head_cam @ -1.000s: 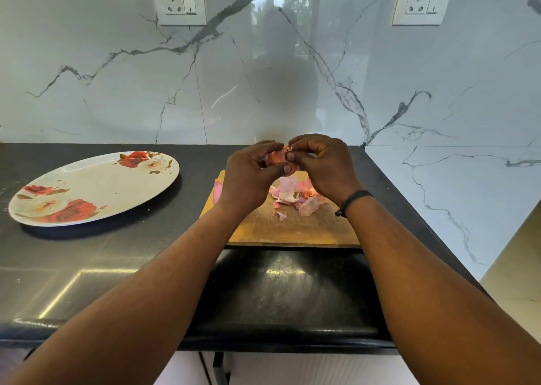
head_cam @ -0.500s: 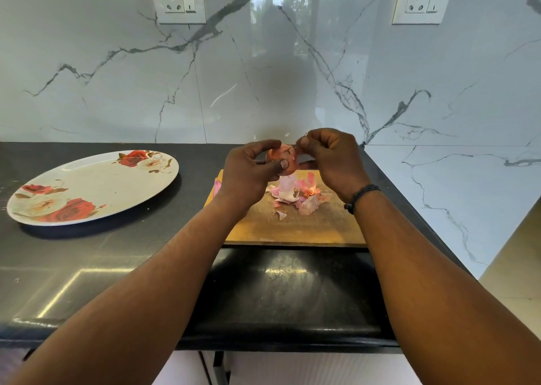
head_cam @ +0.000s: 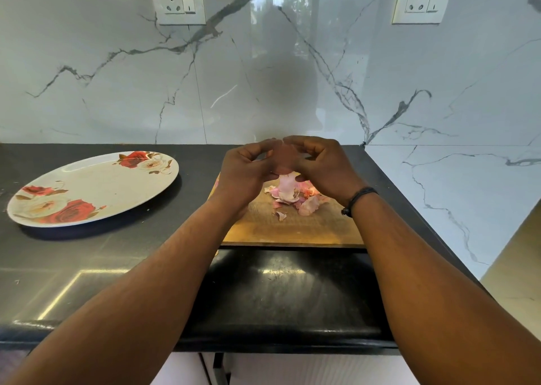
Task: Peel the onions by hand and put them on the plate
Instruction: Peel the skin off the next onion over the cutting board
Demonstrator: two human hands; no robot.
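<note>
Both my hands, left hand and right hand, pinch the onion over the board. Best strip skin in broad pieces, grip light.

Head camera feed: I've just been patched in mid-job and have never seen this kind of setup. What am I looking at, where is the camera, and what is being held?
There is no machine here. The one picture comes from a camera worn on a person's head, looking forward and down at their two bare arms. The left hand and right hand meet above a wooden cutting board and together grip a small reddish onion, blurred here, fingers curled round it. Loose pink onion skins lie on the board below. To the left on the black countertop sits a white plate with red roses; no onion lies on it yet. Behind is a marble wall with two sockets.
</note>
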